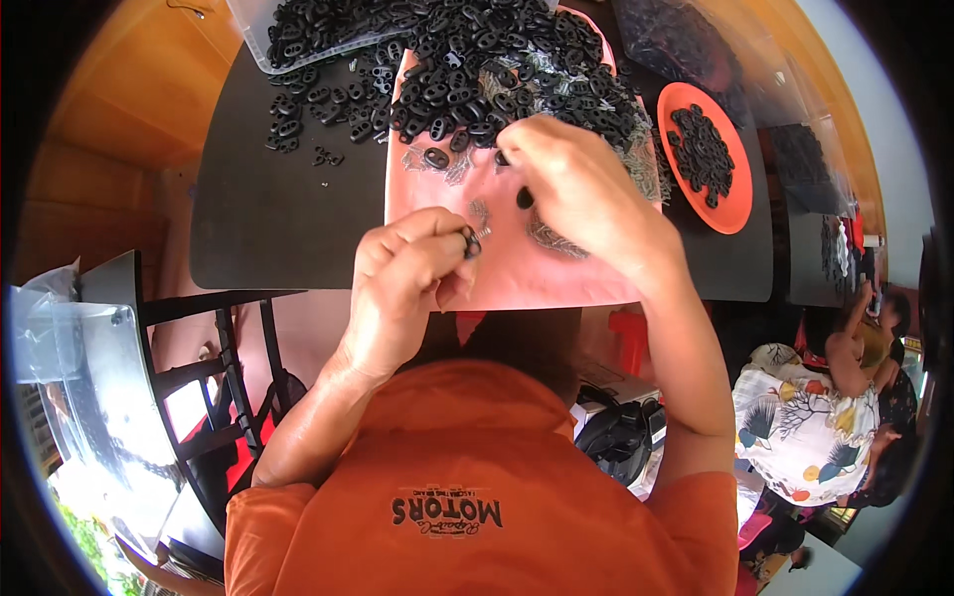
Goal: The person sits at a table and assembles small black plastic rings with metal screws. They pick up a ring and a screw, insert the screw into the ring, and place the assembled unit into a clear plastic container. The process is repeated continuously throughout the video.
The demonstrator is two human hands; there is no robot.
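Note:
My left hand point(407, 273) is closed, pinching a black two-hole cord lock piece point(470, 241) between thumb and fingers; a bit of metal spring seems to show beside it. My right hand point(576, 184) reaches over the pink cloth point(437, 199) with its fingers curled together, a small black plastic piece point(502, 158) at the fingertips. Below that hand, another black piece point(525, 198) lies on the cloth. Small metal springs point(555, 240) are gathered near it. A large heap of black cord lock pieces point(447, 94) covers the far part of the cloth.
An orange plate point(742, 204) full of black pieces stands on the dark table point(268, 219) at the right. A clear plastic bin point(260, 45) of pieces sits at the far left. A black chair frame point(224, 348) is at left. Another person point(855, 358) sits at far right.

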